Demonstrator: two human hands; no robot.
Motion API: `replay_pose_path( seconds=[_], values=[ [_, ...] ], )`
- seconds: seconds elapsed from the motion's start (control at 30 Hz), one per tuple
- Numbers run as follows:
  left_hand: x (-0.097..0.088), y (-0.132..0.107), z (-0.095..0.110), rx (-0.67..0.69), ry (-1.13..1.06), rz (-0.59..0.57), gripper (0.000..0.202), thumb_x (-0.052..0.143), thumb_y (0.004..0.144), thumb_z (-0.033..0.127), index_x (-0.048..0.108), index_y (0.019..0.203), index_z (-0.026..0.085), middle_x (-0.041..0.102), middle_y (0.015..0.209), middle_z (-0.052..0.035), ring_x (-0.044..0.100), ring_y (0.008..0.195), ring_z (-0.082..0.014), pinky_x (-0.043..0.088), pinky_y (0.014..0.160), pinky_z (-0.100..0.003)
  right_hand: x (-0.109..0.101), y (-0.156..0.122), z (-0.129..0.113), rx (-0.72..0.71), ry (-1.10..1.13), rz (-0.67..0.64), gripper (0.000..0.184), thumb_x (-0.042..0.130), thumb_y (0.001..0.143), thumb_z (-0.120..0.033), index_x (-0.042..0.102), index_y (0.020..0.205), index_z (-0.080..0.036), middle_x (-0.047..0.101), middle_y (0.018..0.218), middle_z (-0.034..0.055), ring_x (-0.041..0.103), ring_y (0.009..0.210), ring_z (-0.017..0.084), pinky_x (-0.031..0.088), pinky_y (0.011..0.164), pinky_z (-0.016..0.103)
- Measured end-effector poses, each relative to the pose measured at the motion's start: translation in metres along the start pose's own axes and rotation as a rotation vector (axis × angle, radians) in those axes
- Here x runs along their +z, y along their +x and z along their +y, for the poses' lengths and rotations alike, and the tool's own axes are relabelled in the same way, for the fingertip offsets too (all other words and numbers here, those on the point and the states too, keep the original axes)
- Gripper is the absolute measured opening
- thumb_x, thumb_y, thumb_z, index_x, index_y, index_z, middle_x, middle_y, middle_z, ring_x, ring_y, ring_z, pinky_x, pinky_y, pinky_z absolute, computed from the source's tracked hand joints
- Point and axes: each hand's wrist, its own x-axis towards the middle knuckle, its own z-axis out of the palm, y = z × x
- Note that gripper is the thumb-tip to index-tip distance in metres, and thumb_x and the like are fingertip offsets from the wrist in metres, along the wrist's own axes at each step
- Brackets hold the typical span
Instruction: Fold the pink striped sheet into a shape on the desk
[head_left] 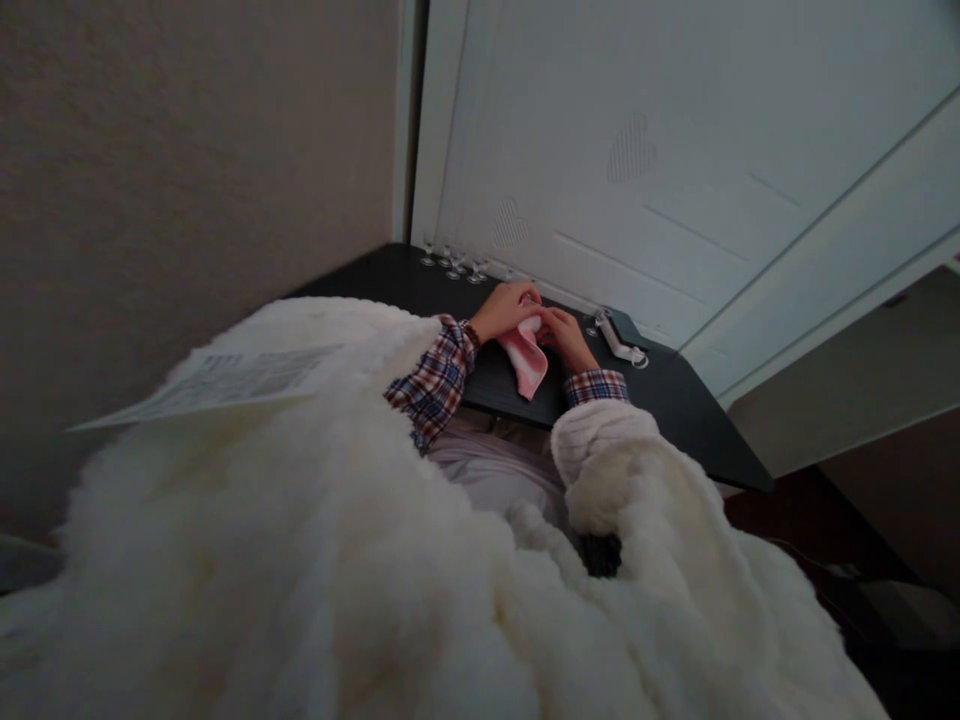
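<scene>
Over a black table (499, 390), a pink cloth (529, 370) hangs down between my two hands. My left hand (504, 310), with a bracelet at its wrist, has its fingers curled round the upper part of the cloth. On the other side, my right hand (566, 338) pinches the cloth near its top fold. Whether something small is wrapped inside the cloth is hidden by the fingers. Several small clear stemmed glasses (455, 266) stand along the table's back edge, left of my hands.
A white panel (570, 130) with heart patterns rises right behind the table. To the right of my hands lie a white device with a ring-shaped end (622, 340) and a dark flat object (626, 326). A wall (225, 150) borders the left; fluffy white fabric (360, 520) fills the foreground.
</scene>
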Motion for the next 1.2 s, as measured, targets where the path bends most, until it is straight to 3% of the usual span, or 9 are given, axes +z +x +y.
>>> replay_pose_path(
  seconds=[0.33, 0.57, 0.77, 0.93, 1.2],
  values=[
    [-0.0022, -0.0025, 0.0065, -0.015, -0.028, 0.033, 0.019, 0.061, 0.081, 0.022, 0.070, 0.095, 0.013, 0.072, 0.096, -0.0070, 0.064, 0.091, -0.0182, 0.047, 0.085, -0.029, 0.0025, -0.0037, -0.0032, 0.008, -0.055, -0.023, 0.018, 0.065, 0.076, -0.034, 0.059, 0.077, -0.017, 0.056, 0.066, -0.0036, 0.051, 0.057, 0.006, 0.041, 0.050, 0.017],
    [-0.0016, -0.0004, 0.0064, -0.053, -0.037, 0.087, 0.016, 0.066, 0.080, 0.024, 0.067, 0.093, 0.014, 0.072, 0.095, -0.0073, 0.066, 0.090, -0.0179, 0.048, 0.084, -0.029, -0.0001, -0.0008, 0.0016, 0.025, -0.020, 0.017, 0.020, 0.063, 0.076, -0.037, 0.058, 0.077, -0.018, 0.055, 0.067, -0.0033, 0.052, 0.057, 0.007, 0.041, 0.051, 0.019],
    [0.0005, 0.0020, 0.0022, -0.092, -0.037, 0.141, 0.022, 0.063, 0.086, 0.029, 0.062, 0.103, 0.016, 0.071, 0.099, -0.0071, 0.065, 0.093, -0.0186, 0.048, 0.087, -0.030, -0.0015, -0.0009, 0.0015, 0.012, 0.038, -0.021, 0.022, 0.066, 0.075, -0.040, 0.060, 0.080, -0.020, 0.054, 0.069, -0.0030, 0.052, 0.060, 0.008, 0.040, 0.051, 0.019],
    [-0.0003, 0.0004, 0.0045, -0.114, -0.009, 0.133, 0.024, 0.055, 0.091, 0.030, 0.058, 0.110, 0.015, 0.070, 0.095, -0.0075, 0.065, 0.093, -0.0205, 0.047, 0.089, -0.032, -0.0010, -0.0014, 0.0000, 0.013, 0.113, -0.103, 0.021, 0.067, 0.075, -0.039, 0.058, 0.080, -0.021, 0.055, 0.071, -0.0026, 0.052, 0.062, 0.008, 0.042, 0.055, 0.021],
    [-0.0015, -0.0003, 0.0061, -0.069, 0.048, 0.064, 0.021, 0.047, 0.095, 0.031, 0.060, 0.101, 0.016, 0.069, 0.097, -0.0084, 0.064, 0.096, -0.0216, 0.045, 0.088, -0.031, -0.0008, 0.0005, 0.0012, -0.009, 0.212, -0.160, 0.017, 0.064, 0.077, -0.036, 0.061, 0.081, -0.020, 0.059, 0.079, -0.0009, 0.052, 0.068, 0.009, 0.044, 0.060, 0.021]
  ],
)
